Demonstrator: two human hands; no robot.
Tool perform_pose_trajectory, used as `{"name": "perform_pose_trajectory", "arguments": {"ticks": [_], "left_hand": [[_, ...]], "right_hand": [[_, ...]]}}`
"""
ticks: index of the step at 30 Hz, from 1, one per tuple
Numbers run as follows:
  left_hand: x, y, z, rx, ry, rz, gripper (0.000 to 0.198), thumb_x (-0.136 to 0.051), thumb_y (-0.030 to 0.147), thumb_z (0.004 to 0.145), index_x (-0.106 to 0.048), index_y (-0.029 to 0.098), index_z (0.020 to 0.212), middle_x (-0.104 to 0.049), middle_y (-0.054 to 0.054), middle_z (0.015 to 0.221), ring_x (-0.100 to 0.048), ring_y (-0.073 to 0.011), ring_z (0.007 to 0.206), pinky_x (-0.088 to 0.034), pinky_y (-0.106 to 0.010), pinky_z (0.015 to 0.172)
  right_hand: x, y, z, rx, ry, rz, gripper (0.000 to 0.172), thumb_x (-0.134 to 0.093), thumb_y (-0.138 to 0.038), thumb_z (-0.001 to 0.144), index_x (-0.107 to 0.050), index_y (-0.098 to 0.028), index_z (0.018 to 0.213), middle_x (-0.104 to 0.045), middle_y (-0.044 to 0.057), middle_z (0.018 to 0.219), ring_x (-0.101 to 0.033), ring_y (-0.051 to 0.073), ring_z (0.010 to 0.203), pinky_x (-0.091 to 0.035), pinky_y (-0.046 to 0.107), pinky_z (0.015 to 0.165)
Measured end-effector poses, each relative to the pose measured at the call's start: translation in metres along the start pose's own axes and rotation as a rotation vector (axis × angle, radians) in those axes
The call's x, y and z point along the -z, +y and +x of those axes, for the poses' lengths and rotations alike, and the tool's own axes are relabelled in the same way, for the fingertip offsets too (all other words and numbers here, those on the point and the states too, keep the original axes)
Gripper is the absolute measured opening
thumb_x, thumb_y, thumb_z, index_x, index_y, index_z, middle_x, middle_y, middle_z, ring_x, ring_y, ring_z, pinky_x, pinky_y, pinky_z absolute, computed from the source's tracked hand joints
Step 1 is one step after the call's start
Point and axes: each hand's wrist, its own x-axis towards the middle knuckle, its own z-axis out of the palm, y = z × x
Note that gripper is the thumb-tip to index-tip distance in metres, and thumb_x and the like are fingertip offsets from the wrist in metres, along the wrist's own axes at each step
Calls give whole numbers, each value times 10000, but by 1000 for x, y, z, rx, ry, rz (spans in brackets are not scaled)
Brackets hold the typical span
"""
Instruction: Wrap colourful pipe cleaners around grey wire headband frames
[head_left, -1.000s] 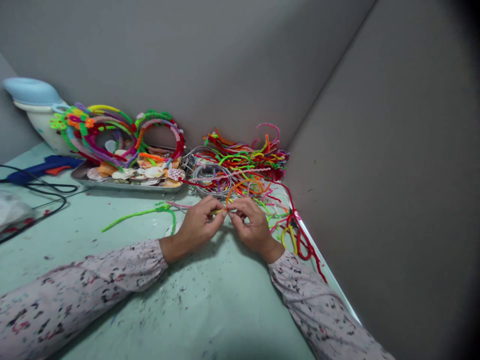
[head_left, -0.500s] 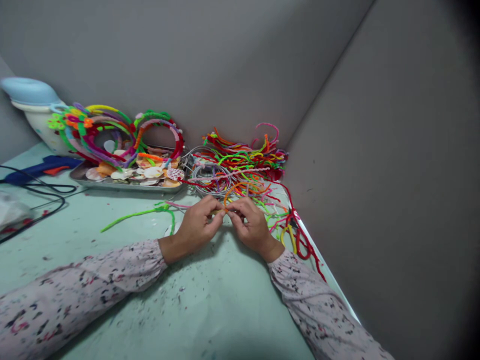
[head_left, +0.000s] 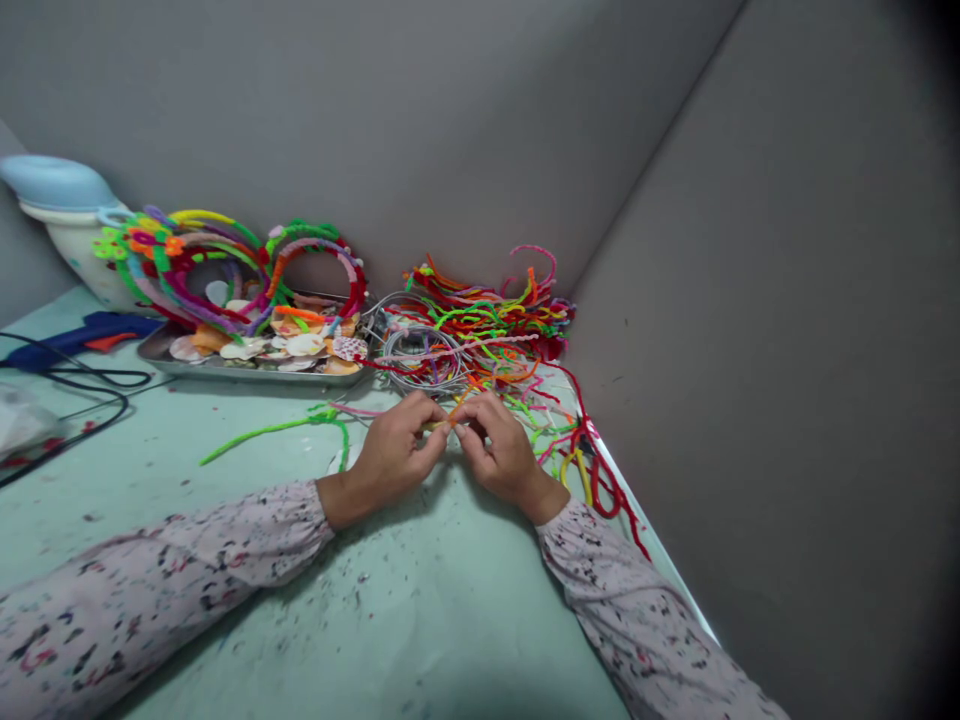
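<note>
My left hand (head_left: pixel 397 450) and my right hand (head_left: pixel 501 450) meet fingertip to fingertip on the pale green table (head_left: pixel 315 600). Both pinch a thin orange pipe cleaner (head_left: pixel 459 402) where it crosses a short yellowish piece between the thumbs. The orange strand runs up and away from the fingers toward a heap of coloured pipe cleaners (head_left: pixel 487 310) by the wall. A bent green pipe cleaner (head_left: pixel 270 430) lies just left of my left hand.
A metal tray (head_left: pixel 180 362) of shells holds several pipe-cleaner hoops (head_left: pixel 225 265). A coil of grey wire (head_left: pixel 420 355) lies beside it. At the left are a blue glue gun (head_left: pixel 82 332), black cables (head_left: pixel 82 400) and a white-and-blue pot (head_left: pixel 64 215). Grey walls close the corner; red strands (head_left: pixel 607 480) trail along the right edge.
The orange loop above my fingers has been drawn tighter and smaller. Both hands stay in the same spot, with only slight finger movement.
</note>
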Motion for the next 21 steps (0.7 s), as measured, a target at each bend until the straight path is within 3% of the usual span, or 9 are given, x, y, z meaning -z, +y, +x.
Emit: {"name": "perform_pose_trajectory", "arguments": {"ticks": [7, 21], "left_hand": [[0, 1, -1, -4, -12, -3, 110, -503, 197, 871, -588, 161, 812, -557, -23, 789, -521, -143, 729, -404, -279, 655], [-1, 0, -1, -2, -43, -1, 113, -506, 197, 864, -593, 156, 804, -551, -20, 783, -514, -147, 729, -397, -287, 668]], "right_hand": [[3, -3, 2, -48, -21, 58, 102, -460, -217, 916, -557, -206, 947, -564, 66, 964, -538, 200, 969, -456, 351, 856], [0, -1, 3, -98, -70, 86, 144, -402, -227, 943, -485, -206, 827, -499, 32, 834, -488, 179, 834, -409, 321, 766]]}}
